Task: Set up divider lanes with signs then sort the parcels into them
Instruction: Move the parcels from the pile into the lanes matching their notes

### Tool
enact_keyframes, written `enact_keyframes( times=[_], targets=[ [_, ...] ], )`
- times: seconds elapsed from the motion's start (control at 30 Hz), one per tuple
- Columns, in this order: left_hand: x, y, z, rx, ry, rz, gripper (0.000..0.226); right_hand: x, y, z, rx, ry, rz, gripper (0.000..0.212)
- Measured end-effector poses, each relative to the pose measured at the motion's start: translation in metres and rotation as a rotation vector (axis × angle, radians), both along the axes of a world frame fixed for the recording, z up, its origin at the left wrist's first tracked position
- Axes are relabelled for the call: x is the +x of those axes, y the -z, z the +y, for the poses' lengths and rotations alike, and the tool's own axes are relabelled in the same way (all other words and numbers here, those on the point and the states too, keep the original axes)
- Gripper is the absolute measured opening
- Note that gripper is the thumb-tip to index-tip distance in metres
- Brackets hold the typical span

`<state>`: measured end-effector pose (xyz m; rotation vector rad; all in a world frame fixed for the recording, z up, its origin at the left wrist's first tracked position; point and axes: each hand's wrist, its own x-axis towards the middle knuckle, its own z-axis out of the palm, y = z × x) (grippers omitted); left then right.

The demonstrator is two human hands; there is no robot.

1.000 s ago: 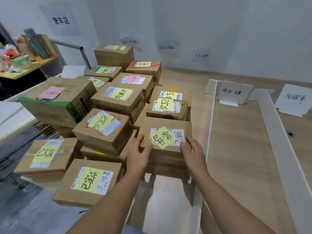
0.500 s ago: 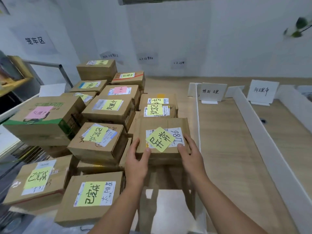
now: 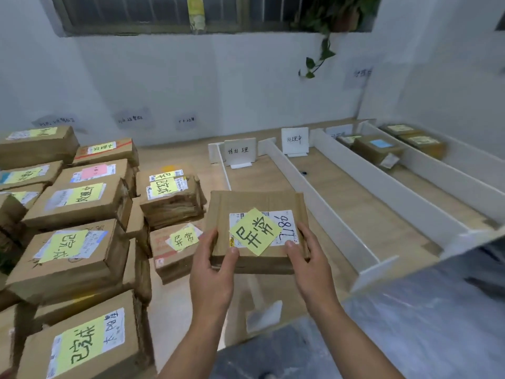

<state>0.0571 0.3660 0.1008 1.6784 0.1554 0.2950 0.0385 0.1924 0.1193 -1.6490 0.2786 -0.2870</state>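
A cardboard parcel (image 3: 257, 203) with a yellow note and a white label hangs in the air over the table. My left hand (image 3: 211, 272) grips its near left corner, thumb on top. My right hand (image 3: 308, 258) grips its near right corner. White divider boards (image 3: 322, 209) form lanes on the right of the table. Two white signs stand at the lanes' far ends, one sign (image 3: 240, 153) in the leftmost lane and another sign (image 3: 295, 140) in the second lane. Parcels (image 3: 374, 149) lie in the far right lanes.
Several stacked parcels (image 3: 73, 198) with yellow notes fill the left half of the wooden table (image 3: 355, 203). One parcel (image 3: 175, 242) lies just left of the held one. The table's near edge (image 3: 410, 272) runs diagonally at right, with plastic sheeting below. Paper labels hang on the white wall.
Both hands have lifted the parcel off the stack and carried it right, toward the lanes. The camera has turned right, showing more lanes and parcels in them.
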Motion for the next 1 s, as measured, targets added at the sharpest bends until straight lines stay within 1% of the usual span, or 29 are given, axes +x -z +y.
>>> enact_keyframes(
  times=[0.2, 0.43, 0.53, 0.83, 1.0],
  targets=[
    [-0.014, -0.010, -0.067, 0.016, 0.156, -0.029, 0.054, -0.040, -0.011, -0.062, 0.028, 0.164, -0.056, 0.044],
    [-0.018, -0.018, -0.158, 0.022, 0.298, -0.047, 0.053, -0.062, -0.014, -0.146, 0.038, 0.311, -0.093, 0.044],
    [-0.016, -0.018, -0.211, 0.014, 0.335, -0.043, 0.051, -0.068, -0.017, -0.195, 0.024, 0.351, -0.089, 0.044],
    [-0.023, -0.020, -0.402, -0.022, 0.444, -0.011, 0.048, -0.091, -0.013, -0.379, 0.032, 0.472, -0.064, 0.045],
    [-0.028, -0.019, -0.480, 0.003, 0.500, -0.014, 0.050, -0.102, -0.008, -0.451, 0.050, 0.517, -0.056, 0.044]
  ],
)
